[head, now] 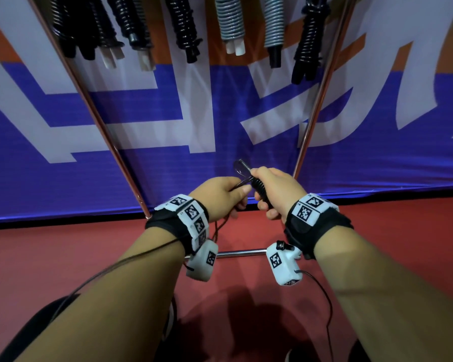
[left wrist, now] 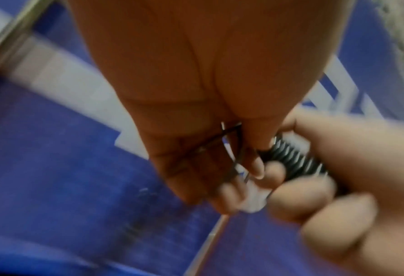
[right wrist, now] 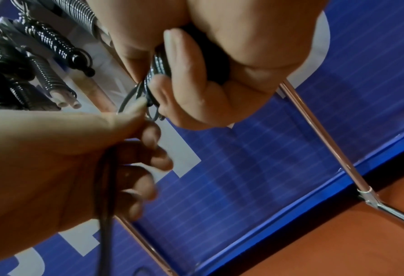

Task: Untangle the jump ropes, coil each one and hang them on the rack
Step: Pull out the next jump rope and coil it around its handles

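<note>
Gripping a black coil-wrapped jump rope in front of the rack, the right hand had its fingers curled tightly round the wound bundle. The left hand pinched the loose black cord between thumb and forefinger just beside the coil, the cord trailing down past its palm. Coiled ropes hung above on the rack, before a blue banner.
</note>
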{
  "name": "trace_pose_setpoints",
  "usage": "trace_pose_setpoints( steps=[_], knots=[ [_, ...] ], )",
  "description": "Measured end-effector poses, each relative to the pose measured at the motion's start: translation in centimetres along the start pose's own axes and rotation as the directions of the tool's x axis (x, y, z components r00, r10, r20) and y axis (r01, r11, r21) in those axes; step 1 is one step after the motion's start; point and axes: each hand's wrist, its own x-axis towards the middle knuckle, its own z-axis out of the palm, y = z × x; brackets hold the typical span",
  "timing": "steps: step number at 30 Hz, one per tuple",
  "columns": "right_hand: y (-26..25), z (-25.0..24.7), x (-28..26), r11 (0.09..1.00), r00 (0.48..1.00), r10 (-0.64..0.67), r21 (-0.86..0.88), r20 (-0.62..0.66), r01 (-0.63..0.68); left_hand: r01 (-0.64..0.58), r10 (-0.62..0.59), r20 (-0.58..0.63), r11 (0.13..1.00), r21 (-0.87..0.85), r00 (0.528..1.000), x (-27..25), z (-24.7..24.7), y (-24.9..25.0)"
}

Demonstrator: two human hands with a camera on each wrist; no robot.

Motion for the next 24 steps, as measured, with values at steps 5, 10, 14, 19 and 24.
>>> trace_pose_setpoints(
  steps=[5, 10, 14, 19, 24],
  knots=[
    [0.11, -0.65, 0.14, 0.999, 1.000, -0.021, -0.028, -0.021, 0.020, 0.118, -0.070, 0.109, 0.832, -0.542, 0.992, -0.11, -0.32, 1.00],
    [-0.03, -0.52, 0.09, 0.999, 1.000, -0.031, -0.026, 0.002, 0.031, 0.149, -0.082, 0.143, 0.816, -0.559, 0.986, -0.12, 0.07, 0.42],
    [0.01, -0.62, 0.15, 1.000, 1.000, -0.022, -0.015, 0.023, 0.022, 0.170, -0.086, 0.171, 0.805, -0.569, 0.981, -0.37, -0.27, 0.62],
    [0.02, -0.72, 0.26, 1.000, 0.999, -0.022, 0.010, 0.049, 0.022, 0.238, -0.083, 0.254, 0.696, -0.677, 0.964, -0.71, -0.60, 1.16],
    [-0.38, -0.99, -0.02, 1.000, 0.999, -0.026, -0.011, 0.044, 0.026, 0.172, -0.059, 0.203, 0.779, -0.603, 0.977, -0.37, -0.28, 0.52]
  ],
)
